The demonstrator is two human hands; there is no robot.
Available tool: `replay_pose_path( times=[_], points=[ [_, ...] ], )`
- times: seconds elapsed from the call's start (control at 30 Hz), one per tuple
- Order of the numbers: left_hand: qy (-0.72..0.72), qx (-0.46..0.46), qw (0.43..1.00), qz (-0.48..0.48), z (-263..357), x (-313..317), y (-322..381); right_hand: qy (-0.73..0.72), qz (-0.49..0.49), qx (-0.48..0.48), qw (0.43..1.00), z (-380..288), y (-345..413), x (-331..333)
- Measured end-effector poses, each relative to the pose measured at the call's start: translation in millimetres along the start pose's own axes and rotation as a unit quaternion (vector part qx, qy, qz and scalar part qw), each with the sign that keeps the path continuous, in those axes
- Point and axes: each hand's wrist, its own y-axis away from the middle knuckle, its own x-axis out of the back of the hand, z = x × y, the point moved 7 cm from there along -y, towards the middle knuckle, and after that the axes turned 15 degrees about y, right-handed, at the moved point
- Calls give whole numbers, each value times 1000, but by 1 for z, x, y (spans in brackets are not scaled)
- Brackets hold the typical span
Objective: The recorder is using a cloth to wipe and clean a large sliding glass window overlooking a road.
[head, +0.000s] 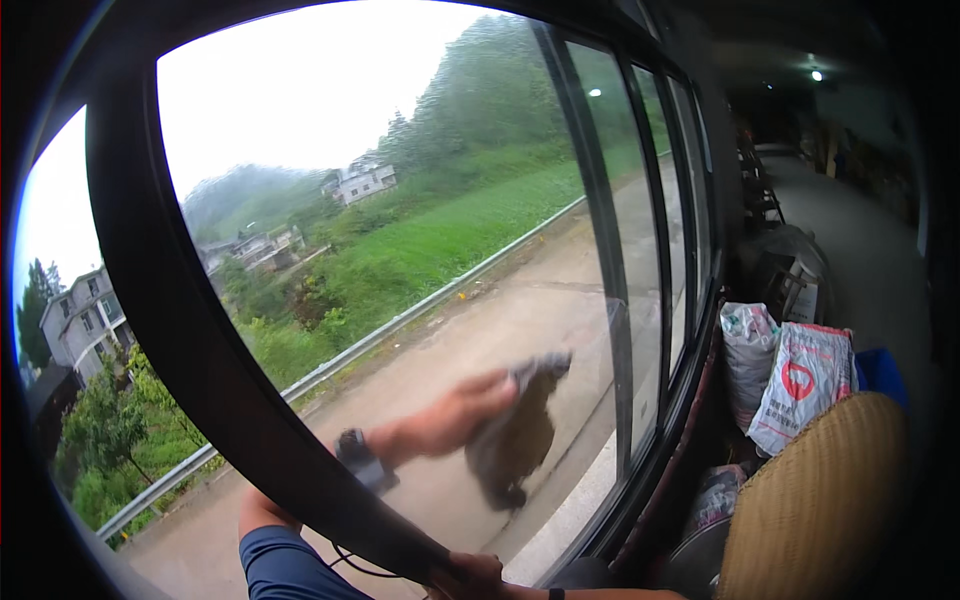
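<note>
My left hand [469,409], blurred, holds a brown-grey cloth [519,439] that hangs down from the fingers. It is seen within the dark window frame [225,345], apparently against the outer side of the streaked glass pane [360,277]. My left arm, in a blue sleeve [289,566], passes behind the frame's upright; a black wristwatch [352,450] is on the wrist. At the bottom, my right hand [476,576] grips the lower part of this frame, its fingers partly hidden. A thin black cable [352,564] loops beside the frame.
More sliding window panels [656,247] run along the right. Indoors stand printed woven sacks [802,382], a blue container [885,375] and a large woven straw item [817,502] close by. A concrete road [555,315] and guardrail [450,289] lie outside.
</note>
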Motion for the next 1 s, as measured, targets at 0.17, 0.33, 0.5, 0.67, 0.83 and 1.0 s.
replay_pose_path(
  times=[0.17,0.33,0.5,0.67,0.83,1.0],
  points=[
    [1,-349,936,-51,209,-25,33,50,141,53,987,-5,-7,18],
    [11,-504,855,-125,280,-55,93,25,144,67,987,1,6,11],
    [48,-419,907,3,187,-8,102,82,126,64,987,-2,5,11],
    [102,-286,948,99,72,11,110,27,192,56,979,-1,11,16],
    [126,-219,960,124,17,14,115,76,173,93,977,-1,11,12],
    [114,-249,956,108,54,3,117,72,111,28,991,4,13,4]
  ],
)
